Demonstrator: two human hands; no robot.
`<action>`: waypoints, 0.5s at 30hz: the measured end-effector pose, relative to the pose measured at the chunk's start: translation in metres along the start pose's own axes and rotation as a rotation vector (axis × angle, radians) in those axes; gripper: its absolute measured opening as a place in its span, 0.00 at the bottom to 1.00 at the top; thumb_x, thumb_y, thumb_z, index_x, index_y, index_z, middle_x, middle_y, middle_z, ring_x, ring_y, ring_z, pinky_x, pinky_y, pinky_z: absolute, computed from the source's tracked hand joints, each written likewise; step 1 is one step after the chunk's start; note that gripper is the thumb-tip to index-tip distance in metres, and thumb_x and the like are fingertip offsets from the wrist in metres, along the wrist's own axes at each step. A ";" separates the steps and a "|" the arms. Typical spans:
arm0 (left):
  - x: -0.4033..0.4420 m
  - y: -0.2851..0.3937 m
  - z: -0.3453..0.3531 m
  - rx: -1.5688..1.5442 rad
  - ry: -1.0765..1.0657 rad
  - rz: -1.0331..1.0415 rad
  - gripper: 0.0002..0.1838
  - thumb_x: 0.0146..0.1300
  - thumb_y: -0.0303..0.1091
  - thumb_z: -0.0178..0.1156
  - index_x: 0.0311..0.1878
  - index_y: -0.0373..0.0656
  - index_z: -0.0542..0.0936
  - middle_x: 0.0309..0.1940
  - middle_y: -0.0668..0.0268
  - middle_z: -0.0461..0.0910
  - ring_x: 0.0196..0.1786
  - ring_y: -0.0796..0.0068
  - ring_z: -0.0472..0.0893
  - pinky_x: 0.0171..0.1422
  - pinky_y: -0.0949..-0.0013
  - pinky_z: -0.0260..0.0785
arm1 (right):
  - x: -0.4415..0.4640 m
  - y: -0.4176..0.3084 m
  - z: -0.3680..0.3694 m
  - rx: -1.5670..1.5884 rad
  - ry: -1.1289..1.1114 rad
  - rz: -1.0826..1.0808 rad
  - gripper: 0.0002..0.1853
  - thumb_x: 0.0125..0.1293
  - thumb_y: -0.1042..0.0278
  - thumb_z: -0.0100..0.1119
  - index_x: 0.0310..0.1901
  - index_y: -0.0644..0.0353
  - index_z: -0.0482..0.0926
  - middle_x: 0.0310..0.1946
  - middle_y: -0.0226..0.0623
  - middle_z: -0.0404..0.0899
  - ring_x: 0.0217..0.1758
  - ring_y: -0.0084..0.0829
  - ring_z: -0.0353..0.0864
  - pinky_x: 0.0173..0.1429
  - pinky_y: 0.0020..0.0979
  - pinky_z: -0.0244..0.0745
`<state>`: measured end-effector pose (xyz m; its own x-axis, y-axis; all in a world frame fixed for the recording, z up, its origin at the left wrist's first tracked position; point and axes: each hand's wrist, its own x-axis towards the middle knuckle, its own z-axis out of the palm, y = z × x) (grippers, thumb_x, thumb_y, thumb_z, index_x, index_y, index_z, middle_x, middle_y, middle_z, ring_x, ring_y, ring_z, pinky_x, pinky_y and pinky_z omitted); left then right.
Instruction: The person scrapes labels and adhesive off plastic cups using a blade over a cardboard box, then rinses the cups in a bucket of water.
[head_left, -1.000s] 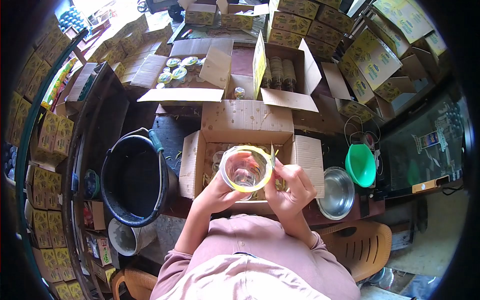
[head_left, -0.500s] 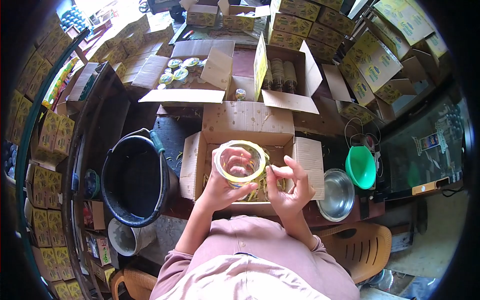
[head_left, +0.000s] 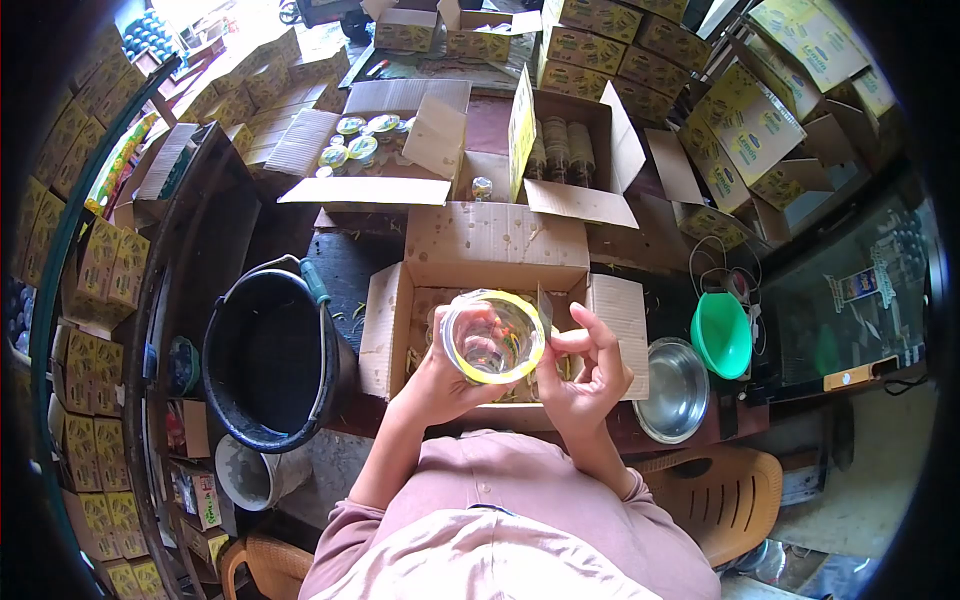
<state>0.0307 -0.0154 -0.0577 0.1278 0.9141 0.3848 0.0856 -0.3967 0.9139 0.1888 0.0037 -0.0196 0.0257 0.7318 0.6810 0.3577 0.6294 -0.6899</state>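
My left hand [head_left: 428,385] is wrapped around a clear plastic cup [head_left: 490,345] with a yellow rim, held up over an open cardboard box [head_left: 500,238]. The cup's open mouth tilts toward me, and coloured print shows through its wall. Against the right side of the rim, my right hand [head_left: 585,375] has thumb and index finger pinched together. A thin see-through strip [head_left: 545,305] rises from that pinch; whether it is joined to the cup I cannot tell. Yellowish scraps lie in the box, partly hidden behind my hands.
A black bucket [head_left: 215,350] stands left; a steel bowl [head_left: 672,405] and a green bowl [head_left: 721,335] stand right. Behind are a box of lidded cups [head_left: 360,148] and a box of stacked cups [head_left: 580,150]. Yellow cartons [head_left: 590,50] are piled around.
The cup has shifted slightly right and down, and its mouth has turned a little in my left hand. My right hand stays beside the rim, and the thin strip now shows above its fingertips.
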 end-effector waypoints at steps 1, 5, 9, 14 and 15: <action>0.000 0.001 -0.001 0.024 -0.018 -0.001 0.39 0.43 0.27 0.69 0.58 0.41 0.58 0.50 0.61 0.64 0.52 0.71 0.70 0.53 0.70 0.68 | 0.000 0.001 0.000 -0.003 0.004 -0.002 0.24 0.44 0.82 0.65 0.47 0.64 0.72 0.22 0.36 0.79 0.26 0.25 0.81 0.32 0.22 0.74; 0.002 -0.002 -0.006 0.085 -0.081 0.071 0.40 0.43 0.28 0.71 0.58 0.40 0.57 0.50 0.60 0.62 0.50 0.70 0.71 0.52 0.69 0.68 | 0.001 0.003 -0.003 0.062 -0.040 0.039 0.26 0.44 0.83 0.65 0.50 0.68 0.71 0.22 0.33 0.78 0.27 0.19 0.78 0.35 0.19 0.72; 0.007 0.013 -0.004 -0.071 -0.150 0.093 0.38 0.43 0.27 0.70 0.57 0.40 0.60 0.49 0.61 0.65 0.50 0.71 0.72 0.54 0.69 0.67 | 0.008 0.002 -0.001 0.137 -0.047 0.043 0.27 0.44 0.82 0.65 0.50 0.67 0.70 0.23 0.36 0.78 0.26 0.22 0.80 0.34 0.20 0.74; 0.014 0.008 -0.003 -0.236 -0.119 0.046 0.37 0.47 0.24 0.64 0.61 0.40 0.57 0.50 0.60 0.67 0.53 0.71 0.71 0.59 0.68 0.63 | 0.013 -0.001 -0.004 0.161 -0.005 0.130 0.30 0.47 0.82 0.64 0.55 0.68 0.66 0.23 0.35 0.78 0.25 0.20 0.79 0.33 0.19 0.72; 0.015 0.007 -0.002 -0.266 -0.096 0.036 0.37 0.48 0.24 0.62 0.62 0.40 0.56 0.51 0.60 0.67 0.53 0.70 0.70 0.60 0.67 0.63 | 0.012 -0.001 -0.004 0.148 0.004 0.113 0.30 0.47 0.82 0.64 0.55 0.68 0.65 0.23 0.35 0.78 0.25 0.20 0.79 0.33 0.19 0.72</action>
<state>0.0307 -0.0046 -0.0457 0.2200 0.8825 0.4157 -0.1814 -0.3817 0.9063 0.1924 0.0114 -0.0098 0.0613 0.7993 0.5977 0.2110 0.5750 -0.7905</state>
